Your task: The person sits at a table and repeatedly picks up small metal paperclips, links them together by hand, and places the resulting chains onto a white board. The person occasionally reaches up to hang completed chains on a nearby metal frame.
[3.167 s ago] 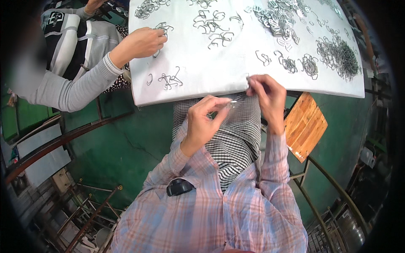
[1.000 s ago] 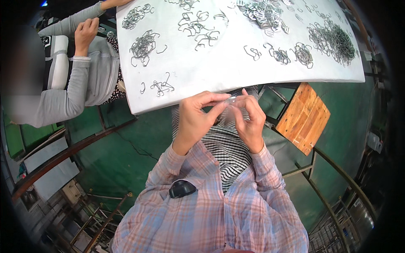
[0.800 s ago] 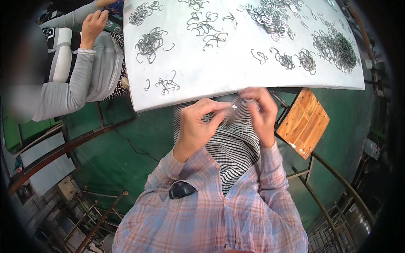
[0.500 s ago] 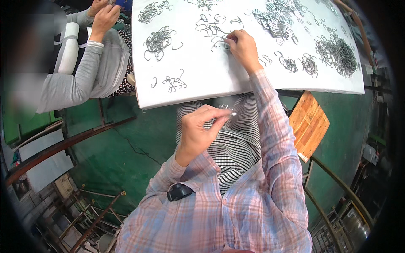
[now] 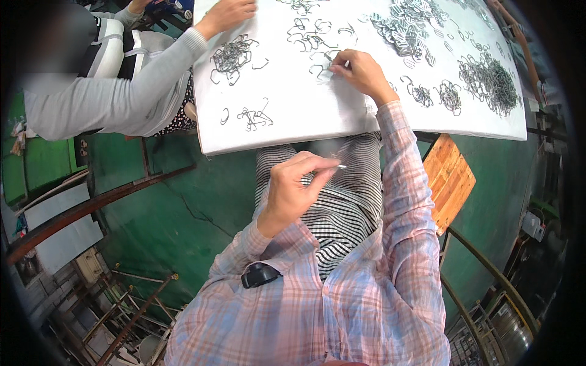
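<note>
My left hand [image 5: 293, 190] is raised over my lap, in front of the white tabletop's near edge. Its thumb and forefinger pinch a small shiny metal piece [image 5: 342, 166], too small to tell its exact kind. Above the white tabletop [image 5: 293, 116], my right hand [image 5: 361, 74] has its thumb and forefinger closed on a bent wire piece [image 5: 329, 56], partly hidden by the fingertips. Other open, bent wire pieces [image 5: 310, 36] lie loose just beyond and left of that hand.
Dark wire heaps lie at the left [image 5: 232, 56] and right [image 5: 491, 84]. A pile of flat silvery buckles [image 5: 406, 30] is at the back right. A co-worker's hand [image 5: 229, 13] reaches over the far left corner. A wooden board [image 5: 450, 177] stands beside my right arm.
The co-worker's arm has swung right, over the tabletop. My right hand has shifted slightly right and nearer. Fewer shiny bits show at my left fingertips.
</note>
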